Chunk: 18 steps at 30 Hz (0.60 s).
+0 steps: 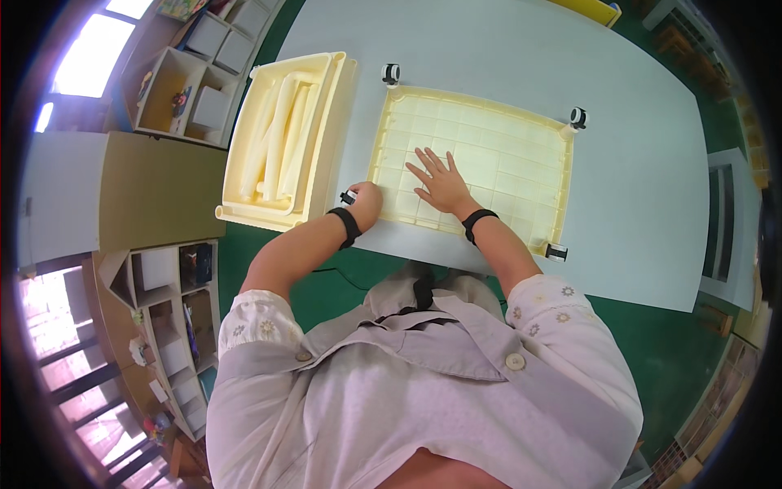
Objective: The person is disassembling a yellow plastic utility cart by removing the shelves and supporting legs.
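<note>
A cream plastic shelf tray (497, 155) with a gridded surface lies on the table. Black-and-white caster wheels stick out at its corners: one at the far left (391, 74), one at the far right (578, 119) and one at the near right (556, 252). At the near left corner, my left hand (366, 205) is closed round a fourth caster wheel (348, 197); its fingertips are partly hidden. My right hand (445, 189) rests with fingers spread on the gridded surface, holding nothing. Both wrists wear black bands.
Left of the tray stands a stack of cream trays (342, 106) with several cream tubes (281, 134) lying inside. Both sit on a pale grey table (635, 196). A yellow object (590, 10) is at the far edge. Shelves (175, 90) line the left side above a green floor.
</note>
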### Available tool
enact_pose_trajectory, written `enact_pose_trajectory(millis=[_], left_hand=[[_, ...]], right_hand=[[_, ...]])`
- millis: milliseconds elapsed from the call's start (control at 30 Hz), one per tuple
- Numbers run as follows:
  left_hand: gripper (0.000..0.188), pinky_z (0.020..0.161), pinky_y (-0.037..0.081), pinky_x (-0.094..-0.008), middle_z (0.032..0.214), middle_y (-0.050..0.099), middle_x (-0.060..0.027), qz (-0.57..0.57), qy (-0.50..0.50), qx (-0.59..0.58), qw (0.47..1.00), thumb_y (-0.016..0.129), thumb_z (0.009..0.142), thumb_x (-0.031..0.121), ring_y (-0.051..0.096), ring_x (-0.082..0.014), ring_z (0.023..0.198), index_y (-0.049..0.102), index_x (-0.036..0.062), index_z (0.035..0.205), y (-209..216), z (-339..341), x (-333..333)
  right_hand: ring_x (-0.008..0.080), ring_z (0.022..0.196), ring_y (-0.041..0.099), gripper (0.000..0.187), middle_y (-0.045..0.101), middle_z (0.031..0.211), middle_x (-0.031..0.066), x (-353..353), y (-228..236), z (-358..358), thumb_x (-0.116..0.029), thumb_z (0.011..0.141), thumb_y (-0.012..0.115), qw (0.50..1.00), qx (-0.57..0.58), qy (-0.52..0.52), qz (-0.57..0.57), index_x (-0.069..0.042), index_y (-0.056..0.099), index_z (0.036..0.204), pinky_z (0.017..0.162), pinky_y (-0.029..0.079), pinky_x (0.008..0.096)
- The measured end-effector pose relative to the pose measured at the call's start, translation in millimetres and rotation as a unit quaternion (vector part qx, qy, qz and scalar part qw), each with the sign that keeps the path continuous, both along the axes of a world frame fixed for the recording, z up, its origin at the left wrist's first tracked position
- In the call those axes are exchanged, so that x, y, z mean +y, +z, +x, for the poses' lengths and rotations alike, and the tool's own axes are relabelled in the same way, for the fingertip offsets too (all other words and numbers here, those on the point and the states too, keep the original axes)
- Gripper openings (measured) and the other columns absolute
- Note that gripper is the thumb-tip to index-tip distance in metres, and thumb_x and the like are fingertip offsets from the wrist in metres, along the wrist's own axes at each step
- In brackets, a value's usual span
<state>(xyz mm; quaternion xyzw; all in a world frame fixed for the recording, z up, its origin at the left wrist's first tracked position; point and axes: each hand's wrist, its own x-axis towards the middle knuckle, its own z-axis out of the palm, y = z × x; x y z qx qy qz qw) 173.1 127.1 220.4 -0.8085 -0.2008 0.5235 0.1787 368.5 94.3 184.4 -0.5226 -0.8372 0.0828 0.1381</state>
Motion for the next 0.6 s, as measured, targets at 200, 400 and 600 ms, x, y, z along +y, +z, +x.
enact_pose_trajectory(millis=[200,400,600], left_hand=[[0.02,0.058,0.052,-0.0359,0.085,0.066,-0.0073,-0.075,0.176,-0.003,0.982,0.063,0.067,0.014,0.065,-0.0223,0.075,0.068,0.0072,0.085,18,9,11],[0.021,0.056,0.052,-0.0362,0.083,0.066,-0.0071,-0.075,0.213,-0.013,0.974,0.065,0.064,0.012,0.065,-0.0233,0.073,0.068,0.0078,0.085,17,6,14],[0.023,0.061,0.052,-0.038,0.083,0.066,-0.0077,-0.02,0.089,0.014,0.996,0.068,0.063,0.014,0.064,-0.0244,0.074,0.068,0.0069,0.084,16,2,-3]], right_hand=[[0.0245,0.132,0.017,0.055,0.017,0.144,0.0059,0,-3,1,-0.04,0.085,0.045,1.0,0.025,-0.005,0.0,-0.023,0.03,0.134,0.103,0.017,0.0541],[0.0243,0.132,0.016,0.055,0.017,0.144,0.0059,4,-6,-1,-0.042,0.085,0.044,1.0,0.028,-0.005,0.003,-0.023,0.03,0.134,0.102,0.017,0.0543],[0.0249,0.132,0.016,0.053,0.017,0.144,0.0069,3,-6,-2,-0.041,0.086,0.042,1.0,0.022,-0.003,-0.001,-0.022,0.03,0.135,0.102,0.017,0.0551]])
